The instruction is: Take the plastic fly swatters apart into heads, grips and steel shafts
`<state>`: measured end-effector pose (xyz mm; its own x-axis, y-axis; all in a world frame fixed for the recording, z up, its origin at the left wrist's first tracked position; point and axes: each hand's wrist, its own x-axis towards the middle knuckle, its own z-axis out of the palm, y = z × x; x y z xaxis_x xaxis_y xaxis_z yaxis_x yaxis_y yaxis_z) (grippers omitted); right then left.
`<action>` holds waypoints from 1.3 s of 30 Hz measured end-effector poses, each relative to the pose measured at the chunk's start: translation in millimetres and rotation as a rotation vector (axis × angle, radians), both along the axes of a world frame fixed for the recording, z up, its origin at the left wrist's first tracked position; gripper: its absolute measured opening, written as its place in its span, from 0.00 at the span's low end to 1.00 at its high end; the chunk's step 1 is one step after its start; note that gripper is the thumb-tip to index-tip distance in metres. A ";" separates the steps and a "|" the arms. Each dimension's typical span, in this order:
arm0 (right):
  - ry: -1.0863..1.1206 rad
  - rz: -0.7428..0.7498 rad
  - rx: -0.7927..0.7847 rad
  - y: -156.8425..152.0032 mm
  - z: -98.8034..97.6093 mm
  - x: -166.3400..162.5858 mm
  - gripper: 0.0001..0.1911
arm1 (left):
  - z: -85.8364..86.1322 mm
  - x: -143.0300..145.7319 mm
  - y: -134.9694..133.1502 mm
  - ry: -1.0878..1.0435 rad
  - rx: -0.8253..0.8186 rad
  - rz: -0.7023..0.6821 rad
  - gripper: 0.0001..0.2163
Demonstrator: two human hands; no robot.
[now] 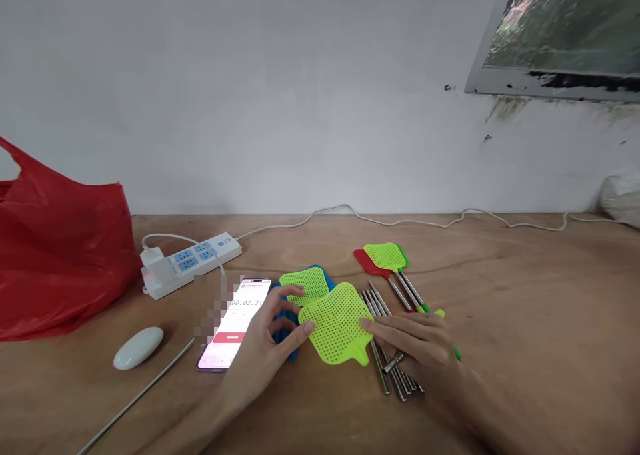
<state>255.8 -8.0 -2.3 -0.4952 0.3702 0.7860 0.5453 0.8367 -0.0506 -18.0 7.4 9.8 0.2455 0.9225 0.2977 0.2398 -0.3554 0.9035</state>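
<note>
A lime-green fly swatter head (337, 321) lies on the wooden table between my hands. My left hand (273, 348) rests on the left edge of it, fingers apart, over a small stack of green and blue heads (310, 283). My right hand (417, 348) lies flat on a bundle of metal rods (383, 305), its fingertips touching the swatter head's right edge. Farther back lie assembled swatters (383, 258) with red and green heads.
A phone (237, 321) with a running timer lies left of my left hand. A white power strip (187, 263), a white oval object (139, 347), a red plastic bag (55, 255) and a cable (400, 220) along the wall are also on the table.
</note>
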 end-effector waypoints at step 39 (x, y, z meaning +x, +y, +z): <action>-0.018 -0.252 -0.278 6.0 -8.3 -5.5 0.09 | -22.6 -28.0 36.1 0.640 0.713 0.168 0.16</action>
<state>250.3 -2.0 -10.6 -0.3739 0.6802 0.6305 0.7355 0.6316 -0.2452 -46.0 43.5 -12.7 0.4370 0.6155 0.6559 0.7084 -0.6849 0.1707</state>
